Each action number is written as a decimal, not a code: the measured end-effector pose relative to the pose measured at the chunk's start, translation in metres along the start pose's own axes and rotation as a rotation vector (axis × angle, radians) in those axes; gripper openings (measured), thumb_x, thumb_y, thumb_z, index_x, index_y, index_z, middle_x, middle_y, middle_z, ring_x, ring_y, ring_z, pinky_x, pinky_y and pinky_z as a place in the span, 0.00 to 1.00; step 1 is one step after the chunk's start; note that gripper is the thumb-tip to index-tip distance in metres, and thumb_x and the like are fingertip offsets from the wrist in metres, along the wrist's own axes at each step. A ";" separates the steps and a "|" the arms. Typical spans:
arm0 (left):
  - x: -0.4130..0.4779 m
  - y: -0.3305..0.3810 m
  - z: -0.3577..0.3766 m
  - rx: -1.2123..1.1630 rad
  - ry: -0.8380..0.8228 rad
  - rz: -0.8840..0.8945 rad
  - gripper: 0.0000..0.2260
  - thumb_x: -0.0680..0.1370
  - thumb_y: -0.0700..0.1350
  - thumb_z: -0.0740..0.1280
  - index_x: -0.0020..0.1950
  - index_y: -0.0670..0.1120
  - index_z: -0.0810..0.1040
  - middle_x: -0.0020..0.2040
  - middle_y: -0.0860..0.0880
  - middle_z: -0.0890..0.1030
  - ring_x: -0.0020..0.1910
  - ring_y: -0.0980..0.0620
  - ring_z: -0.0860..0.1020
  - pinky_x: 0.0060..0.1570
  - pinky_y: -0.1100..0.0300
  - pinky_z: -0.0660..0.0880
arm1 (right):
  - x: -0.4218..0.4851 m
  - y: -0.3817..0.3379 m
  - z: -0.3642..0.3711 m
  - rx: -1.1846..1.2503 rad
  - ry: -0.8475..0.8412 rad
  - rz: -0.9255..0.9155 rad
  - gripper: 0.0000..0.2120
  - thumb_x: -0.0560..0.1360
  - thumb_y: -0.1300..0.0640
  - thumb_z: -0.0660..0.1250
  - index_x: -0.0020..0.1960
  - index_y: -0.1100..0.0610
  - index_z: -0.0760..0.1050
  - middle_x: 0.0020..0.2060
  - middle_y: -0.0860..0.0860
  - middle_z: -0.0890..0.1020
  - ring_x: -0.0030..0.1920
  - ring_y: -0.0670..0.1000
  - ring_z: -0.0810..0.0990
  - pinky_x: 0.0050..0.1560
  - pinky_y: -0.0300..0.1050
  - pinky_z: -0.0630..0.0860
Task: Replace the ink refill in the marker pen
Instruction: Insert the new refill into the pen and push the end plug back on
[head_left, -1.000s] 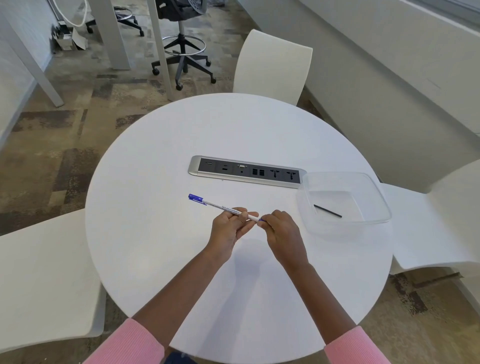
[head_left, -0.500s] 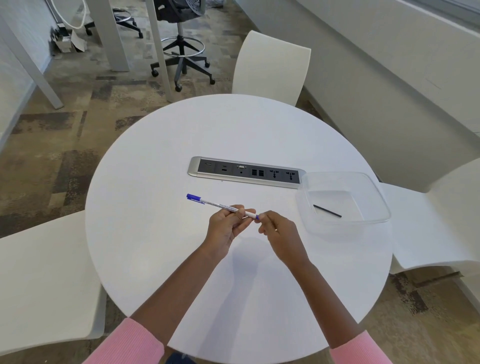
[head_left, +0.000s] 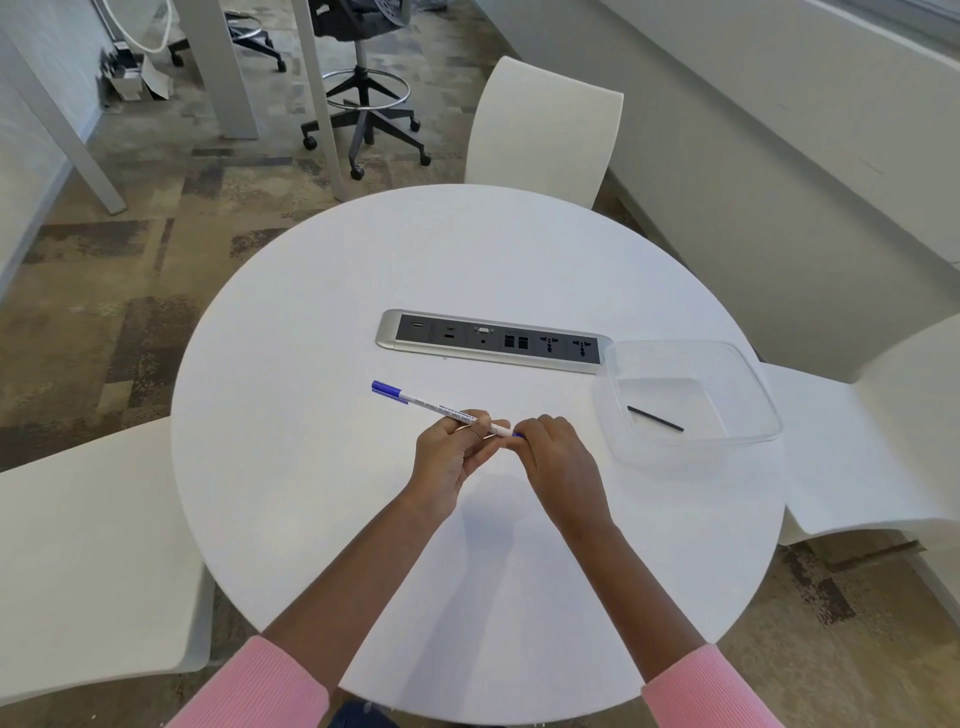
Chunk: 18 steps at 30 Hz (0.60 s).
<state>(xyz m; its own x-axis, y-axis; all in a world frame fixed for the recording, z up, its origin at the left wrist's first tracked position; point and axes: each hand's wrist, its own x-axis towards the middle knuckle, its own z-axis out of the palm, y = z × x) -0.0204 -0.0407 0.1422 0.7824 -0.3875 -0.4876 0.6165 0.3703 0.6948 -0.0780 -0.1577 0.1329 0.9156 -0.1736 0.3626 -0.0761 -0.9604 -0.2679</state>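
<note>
Round white table (head_left: 363, 545), smooth top, with a recessed silver-framed power and data strip (head_left: 488, 340) set into its middle, dark sockets in a row. Three white moulded chairs about the table: one at the far side (head_left: 545, 124), one at the left (head_left: 88, 561), one at the right (head_left: 872, 441). Floor (head_left: 104, 291) carpeted in mottled brown, tan and grey patches. Black swivel stool (head_left: 363, 104) with chrome foot ring on a five-castor base, beyond the table. White desk legs (head_left: 228, 67) nearby. Pale wall (head_left: 779, 171) with a ledge along the right. Even, soft light.
</note>
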 end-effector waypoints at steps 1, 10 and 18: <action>0.000 0.000 0.000 0.007 -0.002 0.005 0.04 0.77 0.35 0.63 0.44 0.39 0.76 0.35 0.45 0.84 0.35 0.52 0.83 0.37 0.67 0.80 | 0.000 0.000 0.002 -0.001 -0.004 0.004 0.12 0.72 0.52 0.61 0.35 0.59 0.74 0.26 0.52 0.76 0.28 0.53 0.75 0.20 0.39 0.66; 0.002 0.001 -0.001 0.139 -0.049 0.046 0.05 0.77 0.34 0.62 0.42 0.40 0.75 0.35 0.47 0.85 0.34 0.53 0.83 0.38 0.68 0.80 | 0.006 -0.004 -0.010 0.501 -0.324 0.351 0.14 0.77 0.57 0.60 0.35 0.59 0.74 0.32 0.52 0.76 0.35 0.51 0.72 0.34 0.42 0.64; 0.000 -0.001 -0.001 0.134 -0.098 0.052 0.04 0.77 0.36 0.63 0.43 0.40 0.74 0.36 0.47 0.85 0.35 0.54 0.82 0.40 0.67 0.79 | 0.018 0.006 -0.026 1.070 -0.594 0.702 0.16 0.75 0.52 0.63 0.31 0.57 0.77 0.23 0.47 0.71 0.23 0.44 0.67 0.28 0.33 0.68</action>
<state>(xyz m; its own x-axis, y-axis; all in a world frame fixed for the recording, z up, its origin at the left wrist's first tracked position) -0.0213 -0.0397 0.1409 0.7963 -0.4539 -0.3998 0.5531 0.2791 0.7850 -0.0722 -0.1722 0.1614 0.8611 -0.1660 -0.4805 -0.4927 -0.0397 -0.8693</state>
